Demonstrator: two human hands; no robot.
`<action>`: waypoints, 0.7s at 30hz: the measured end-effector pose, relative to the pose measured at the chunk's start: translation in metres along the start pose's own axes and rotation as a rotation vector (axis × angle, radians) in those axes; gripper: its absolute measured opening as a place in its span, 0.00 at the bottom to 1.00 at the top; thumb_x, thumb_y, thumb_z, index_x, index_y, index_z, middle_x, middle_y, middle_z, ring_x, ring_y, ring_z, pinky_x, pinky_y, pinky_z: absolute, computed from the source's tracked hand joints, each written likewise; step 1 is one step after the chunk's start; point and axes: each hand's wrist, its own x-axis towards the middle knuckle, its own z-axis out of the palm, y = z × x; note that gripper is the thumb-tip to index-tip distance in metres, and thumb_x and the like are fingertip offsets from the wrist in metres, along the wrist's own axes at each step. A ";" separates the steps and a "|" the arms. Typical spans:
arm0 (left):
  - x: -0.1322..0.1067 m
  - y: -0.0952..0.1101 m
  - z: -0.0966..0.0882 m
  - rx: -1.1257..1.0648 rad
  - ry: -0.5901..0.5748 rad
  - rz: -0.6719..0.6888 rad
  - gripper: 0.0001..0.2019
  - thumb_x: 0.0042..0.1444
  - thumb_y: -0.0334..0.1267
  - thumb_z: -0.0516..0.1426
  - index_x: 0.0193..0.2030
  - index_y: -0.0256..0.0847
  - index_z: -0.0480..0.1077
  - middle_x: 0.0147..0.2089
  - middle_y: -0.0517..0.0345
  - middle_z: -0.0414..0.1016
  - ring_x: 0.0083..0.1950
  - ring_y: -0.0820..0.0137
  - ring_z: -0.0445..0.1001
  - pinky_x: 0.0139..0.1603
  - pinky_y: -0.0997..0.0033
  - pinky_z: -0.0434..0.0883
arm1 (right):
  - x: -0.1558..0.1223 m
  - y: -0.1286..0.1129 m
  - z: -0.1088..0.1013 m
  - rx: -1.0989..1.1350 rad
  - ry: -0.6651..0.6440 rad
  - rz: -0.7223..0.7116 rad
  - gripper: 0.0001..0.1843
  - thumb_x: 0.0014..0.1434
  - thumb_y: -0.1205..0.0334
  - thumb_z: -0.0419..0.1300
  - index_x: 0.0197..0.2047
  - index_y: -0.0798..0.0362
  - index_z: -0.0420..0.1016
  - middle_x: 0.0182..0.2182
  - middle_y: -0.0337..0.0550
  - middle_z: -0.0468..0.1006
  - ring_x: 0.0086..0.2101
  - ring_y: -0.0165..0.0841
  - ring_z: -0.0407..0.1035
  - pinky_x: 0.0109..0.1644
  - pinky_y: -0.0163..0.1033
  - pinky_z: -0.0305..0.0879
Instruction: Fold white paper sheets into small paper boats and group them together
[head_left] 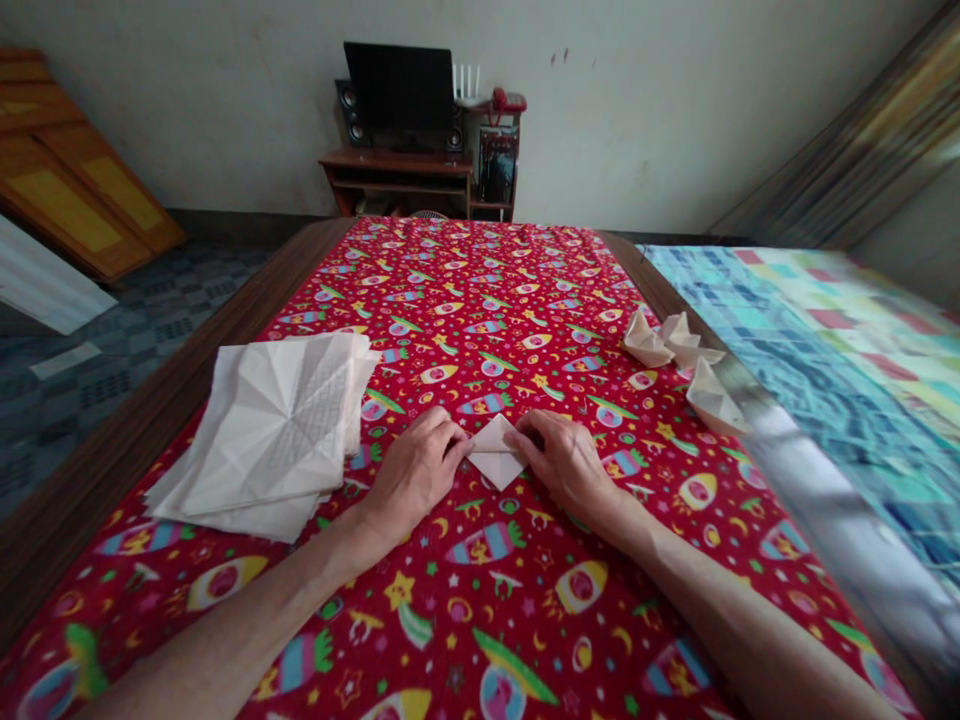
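Observation:
A small folded white paper piece (495,455), diamond-shaped, lies on the red patterned tablecloth (487,290) between my hands. My left hand (414,470) pinches its left corner with the fingertips. My right hand (564,462) presses on its right corner. Both hands rest on the cloth. A stack of creased white paper sheets (274,430) lies just left of my left hand.
Three folded paper boats (679,360) sit near the table's right edge. A bed with a checked cover (840,370) runs along the right. A desk with a monitor (401,85) stands at the far wall. Wooden doors (75,190) lean at the left.

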 end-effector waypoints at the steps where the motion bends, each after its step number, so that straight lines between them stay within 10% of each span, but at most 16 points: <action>1: 0.000 0.001 0.000 0.039 0.000 -0.003 0.08 0.60 0.35 0.56 0.30 0.39 0.67 0.34 0.59 0.67 0.36 0.70 0.70 0.37 0.70 0.68 | 0.000 0.000 0.000 -0.008 0.005 -0.005 0.12 0.64 0.58 0.54 0.29 0.51 0.64 0.24 0.36 0.69 0.25 0.28 0.62 0.30 0.34 0.54; 21: -0.003 0.010 0.001 0.004 0.009 0.088 0.08 0.60 0.32 0.54 0.46 0.41 0.66 0.43 0.56 0.70 0.45 0.66 0.70 0.49 0.66 0.69 | 0.003 0.002 0.002 0.032 -0.008 0.025 0.11 0.62 0.58 0.56 0.28 0.51 0.66 0.23 0.34 0.69 0.25 0.27 0.61 0.30 0.33 0.52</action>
